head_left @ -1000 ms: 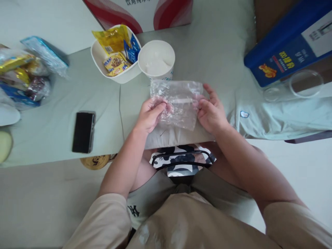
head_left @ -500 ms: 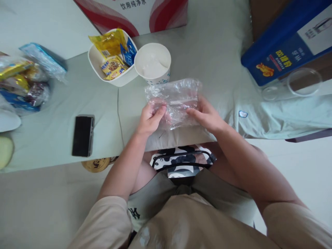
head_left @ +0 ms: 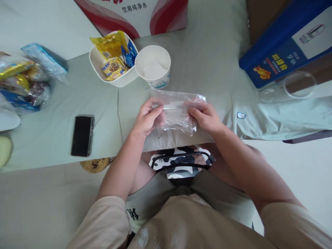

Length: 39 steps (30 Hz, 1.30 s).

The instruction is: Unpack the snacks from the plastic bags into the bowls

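A clear plastic bag [head_left: 176,112] is stretched flat between my two hands, over the front edge of the cloth-covered table. My left hand [head_left: 148,117] pinches its left end, thumb on top and fingers partly showing through the film. At the other end, my right hand [head_left: 204,116] grips it the same way. Just beyond the bag stands a white paper cup [head_left: 158,83] with blue print, and something whitish shows inside it. Touching that cup on its left is a white tub [head_left: 124,81] holding yellow and blue snack packets [head_left: 115,67].
A black phone [head_left: 82,136] lies on the left of the table [head_left: 103,117]. Bagged snacks [head_left: 23,83] sit at the far left. At the right, a clear plastic cup [head_left: 287,88] lies beside a tall blue box [head_left: 280,52]. A red-and-white carton [head_left: 166,17] stands at the back.
Both hands have spread a little farther apart, pulling the bag flatter. The bag has come slightly toward me, away from the paper cup.
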Each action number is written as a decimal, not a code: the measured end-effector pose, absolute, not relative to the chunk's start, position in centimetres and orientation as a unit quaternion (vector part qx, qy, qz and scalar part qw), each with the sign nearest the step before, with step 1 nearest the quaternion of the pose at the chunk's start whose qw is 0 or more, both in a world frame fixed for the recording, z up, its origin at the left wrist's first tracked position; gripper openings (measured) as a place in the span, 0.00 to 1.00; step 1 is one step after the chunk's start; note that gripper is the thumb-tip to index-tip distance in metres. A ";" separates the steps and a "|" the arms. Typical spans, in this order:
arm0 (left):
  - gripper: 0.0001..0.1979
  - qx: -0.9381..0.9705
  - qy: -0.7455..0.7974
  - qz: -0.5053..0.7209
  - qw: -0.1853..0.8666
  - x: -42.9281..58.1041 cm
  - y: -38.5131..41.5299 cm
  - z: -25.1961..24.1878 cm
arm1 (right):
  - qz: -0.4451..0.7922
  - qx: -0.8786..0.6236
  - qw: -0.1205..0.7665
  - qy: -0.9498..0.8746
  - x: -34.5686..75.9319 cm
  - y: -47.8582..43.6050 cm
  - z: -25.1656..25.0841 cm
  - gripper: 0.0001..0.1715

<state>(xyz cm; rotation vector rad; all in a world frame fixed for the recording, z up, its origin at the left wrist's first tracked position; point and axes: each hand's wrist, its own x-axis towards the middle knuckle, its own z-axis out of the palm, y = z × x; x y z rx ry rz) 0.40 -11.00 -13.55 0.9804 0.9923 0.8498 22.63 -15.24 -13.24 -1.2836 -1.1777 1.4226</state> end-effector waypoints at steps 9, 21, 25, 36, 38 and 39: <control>0.19 0.444 0.449 0.419 0.652 -0.2 -10.0 -13.2 | 0.562 -0.522 0.499 -0.404 22.9 -14.9 -13.9 0.36; 0.15 0.508 0.445 0.450 0.585 0.5 -10.3 -14.1 | 0.576 -0.510 0.414 -0.486 22.7 -14.7 -14.0 0.37; 0.15 0.534 0.457 0.466 0.538 0.3 -10.0 -15.1 | 0.533 -0.551 0.370 -0.525 22.6 -14.7 -13.3 0.19; 0.10 0.667 0.490 0.466 0.313 0.5 -11.3 -14.6 | 0.442 -0.531 0.449 -0.567 21.7 -15.7 -13.0 0.08; 0.14 0.683 0.478 0.435 0.340 0.9 -11.9 -14.9 | 0.442 -0.513 0.458 -0.576 21.4 -16.0 -13.0 0.07; 0.17 0.681 0.475 0.426 0.358 1.1 -12.0 -15.2 | 0.445 -0.504 0.461 -0.579 21.2 -16.1 -13.1 0.07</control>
